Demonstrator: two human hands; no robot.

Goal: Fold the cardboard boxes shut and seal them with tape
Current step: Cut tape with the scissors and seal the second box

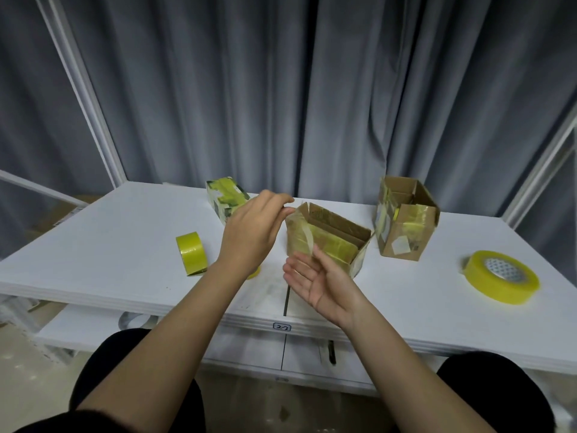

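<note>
1. Nearest the camera, two dark-clad knees are seen under the front edge of a white table (109, 245); its lower shelf is largely hidden beneath the top, and a pale roll-like object there is too cut off to identify.
2. A small label reading "2-2" (281, 326) is fixed to the table's front edge.
3. The right hand (318, 281) is held palm up, fingers relaxed and spread, just in front of the middle cardboard box (327, 242); a pale strip of tape (307, 237) is seen running down the box's near face toward its fingertips, though whether it is touched cannot be told.
4. The left hand (249, 232) is raised beside the box's left corner, thumb and forefinger pinched together at the strip's upper end; the grip itself is hard to make out.
5. The middle box is seen with flaps standing open, yellow tape across its side.
6. A small yellow tape roll (191, 253) is stood on edge at the left; another yellow piece is mostly hidden behind the left wrist.
7. A larger yellow tape roll (501, 281) is laid flat at the right, printing on its core unreadable.
8. Farther back, a taped green-and-white box (223, 200) is partly covered by the left hand, and a second open cardboard box (406, 220) is stood at the right rear.
9. Grey curtains (281, 89) and white frame posts close off the room behind.
</note>
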